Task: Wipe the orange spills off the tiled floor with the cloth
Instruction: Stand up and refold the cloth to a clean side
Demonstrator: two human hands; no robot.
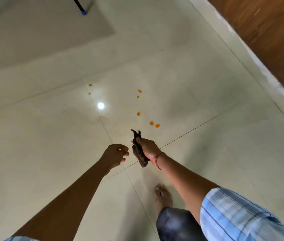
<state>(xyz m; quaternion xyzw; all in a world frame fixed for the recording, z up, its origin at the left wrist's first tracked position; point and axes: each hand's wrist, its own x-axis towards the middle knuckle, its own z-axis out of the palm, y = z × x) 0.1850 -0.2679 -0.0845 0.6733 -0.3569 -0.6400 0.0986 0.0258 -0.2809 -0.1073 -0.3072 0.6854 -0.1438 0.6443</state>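
The cloth point(142, 159), judged soft, limp and light, hangs bunched in the gripping right hand point(148, 147), just short of the orange spills point(151, 123). Grip mid-bundle. The left hand point(114, 154), farther from the spills, is loosely curled and holds nothing.

The tiled floor point(50, 136) looks smooth and glossy, the dark cloth point(138, 150) soft and frayed, and the panel point(268, 32) like grained brown wood.
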